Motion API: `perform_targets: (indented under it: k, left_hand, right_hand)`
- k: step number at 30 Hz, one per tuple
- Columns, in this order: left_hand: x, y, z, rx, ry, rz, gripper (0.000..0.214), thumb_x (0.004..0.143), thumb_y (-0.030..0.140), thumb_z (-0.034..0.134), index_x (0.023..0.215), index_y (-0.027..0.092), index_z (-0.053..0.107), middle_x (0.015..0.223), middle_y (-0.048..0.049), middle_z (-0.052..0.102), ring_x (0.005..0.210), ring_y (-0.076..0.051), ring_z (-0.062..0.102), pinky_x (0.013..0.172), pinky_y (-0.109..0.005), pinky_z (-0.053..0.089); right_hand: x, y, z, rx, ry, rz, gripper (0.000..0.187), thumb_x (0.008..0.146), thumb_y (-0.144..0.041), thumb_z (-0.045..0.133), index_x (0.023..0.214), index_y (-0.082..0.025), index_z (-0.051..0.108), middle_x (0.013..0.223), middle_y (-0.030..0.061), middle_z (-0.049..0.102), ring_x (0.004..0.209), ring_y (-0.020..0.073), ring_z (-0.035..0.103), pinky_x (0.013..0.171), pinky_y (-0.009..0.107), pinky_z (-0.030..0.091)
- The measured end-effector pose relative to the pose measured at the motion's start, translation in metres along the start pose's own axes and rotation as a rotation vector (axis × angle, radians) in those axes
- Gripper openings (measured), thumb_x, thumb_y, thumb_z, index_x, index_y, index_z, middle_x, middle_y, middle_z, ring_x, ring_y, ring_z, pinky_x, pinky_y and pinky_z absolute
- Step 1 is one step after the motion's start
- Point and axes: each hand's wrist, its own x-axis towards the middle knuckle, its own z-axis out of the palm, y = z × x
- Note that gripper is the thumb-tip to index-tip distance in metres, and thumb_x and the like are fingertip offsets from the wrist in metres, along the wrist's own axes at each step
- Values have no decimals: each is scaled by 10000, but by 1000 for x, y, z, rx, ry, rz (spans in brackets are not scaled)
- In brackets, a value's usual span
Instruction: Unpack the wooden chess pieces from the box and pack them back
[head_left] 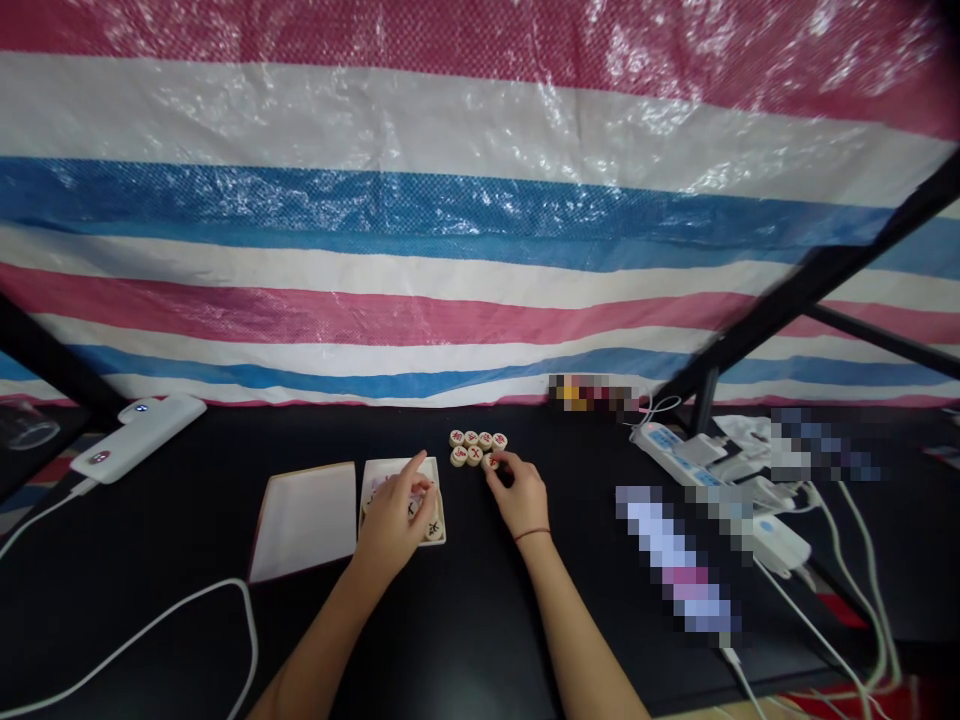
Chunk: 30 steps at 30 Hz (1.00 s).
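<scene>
My right hand (pixel 520 492) is closed at the fingertips on a round wooden Chinese chess piece (pixel 490 463) with a red character, at the right end of the near row. Behind and left of it, other red-marked Chinese chess pieces (pixel 471 439) lie in two short rows on the black table. My left hand (pixel 397 508) is over a small white box (pixel 438 470), its index finger stretched out and its thumb apart. Beneath it lie more Chinese chess pieces (pixel 433 528), some with dark characters, partly hidden by the hand.
An upturned box lid (pixel 304 518) lies left of the box. White power strips stand at the far left (pixel 142 437) and right (pixel 694 470), with cables. A blurred phone-like object (pixel 679 560) lies at right. Striped plastic sheeting (pixel 450 310) hangs behind the table.
</scene>
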Motion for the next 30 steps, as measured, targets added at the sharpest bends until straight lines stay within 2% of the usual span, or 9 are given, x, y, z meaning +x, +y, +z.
perform_targets:
  k: [4,8,18,22,25,27,30]
  left_hand:
    - [1,1,-1,-1,-7,-14,405,903,303,449,1298,216,463,879,-35,702,860,-191,646,860,-366,470]
    - [1,1,-2,14,6,-3,383,899,295,454,1269,213,508,901,-43,713,875,-195,651,859,-359,474]
    - [2,0,-4,34,-19,-27,387,887,293,454,1259,215,528,907,-52,717,865,-195,655,840,-350,485]
    - [7,-2,-14,52,-27,-5,342,893,300,443,1199,221,574,911,-55,711,860,-195,649,824,-339,483]
    - [15,-15,-29,123,-43,15,297,904,281,412,1099,223,628,943,-59,709,860,-200,639,814,-338,471]
    - [19,-26,-39,215,-77,20,288,904,259,396,1013,216,660,940,-61,707,869,-211,624,833,-356,451]
    - [24,-36,-45,350,-184,23,278,900,258,413,929,221,686,918,-52,704,855,-211,606,818,-351,428]
  right_hand:
    - [-1,0,6,-50,-14,-92,178,787,-268,508,869,-195,647,898,78,672,774,205,577,742,324,453]
    - [-1,1,8,-58,-39,-50,226,766,-225,499,959,-192,613,885,69,637,785,201,591,708,302,459]
    - [0,3,12,-109,-51,-23,169,828,-274,479,940,-202,583,870,50,616,763,188,595,657,273,438]
    - [0,-2,5,-93,-40,-6,218,830,-292,486,994,-202,597,887,51,629,686,171,585,616,271,440]
    - [-4,-18,-1,-2,-4,-49,251,858,-323,472,1014,-194,620,900,68,645,697,172,599,640,277,468]
    - [-8,-33,-1,123,-77,-120,271,899,-341,441,1025,-201,637,932,74,671,771,179,629,708,279,490]
    - [-15,-54,5,234,-295,-200,313,949,-355,385,1054,-235,654,962,50,704,858,183,662,769,270,498]
